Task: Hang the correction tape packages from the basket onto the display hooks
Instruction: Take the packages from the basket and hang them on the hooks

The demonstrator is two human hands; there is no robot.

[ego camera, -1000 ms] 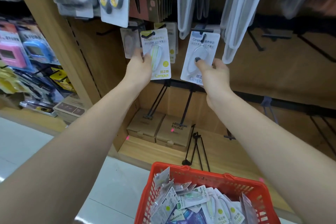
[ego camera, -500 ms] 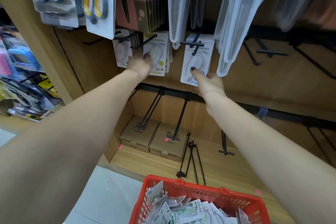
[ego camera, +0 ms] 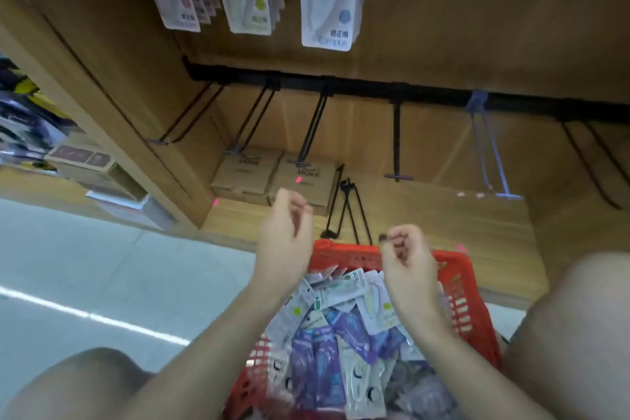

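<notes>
In the head view, both hands hover empty above the red basket (ego camera: 470, 286) at the lower centre of the frame: the left hand (ego camera: 284, 235) has its fingers loosely curled around nothing, and the right hand (ego camera: 405, 259) hangs likewise, fingers softly bent with nothing between them. The correction tape packages (ego camera: 341, 334) lie in a loose, overlapping heap inside the basket, white cards near the far rim and purple ones nearer the person; the pile is too tangled to count. At the top of the frame three stacks of hung packages (ego camera: 327, 0) show side by side, marked with a pink, a yellow-green and a blue dot. Below them a black rail carries bare display hooks (ego camera: 313, 126), about six in view, one of them bluish at the right. Two brown cardboard boxes (ego camera: 272, 174) sit on the shelf floor behind. The step in hand looks like picking the next packages, so it would pay to lift one card per hand by its top edge, keep the hang hole free, and match colour to the right stack.
</notes>
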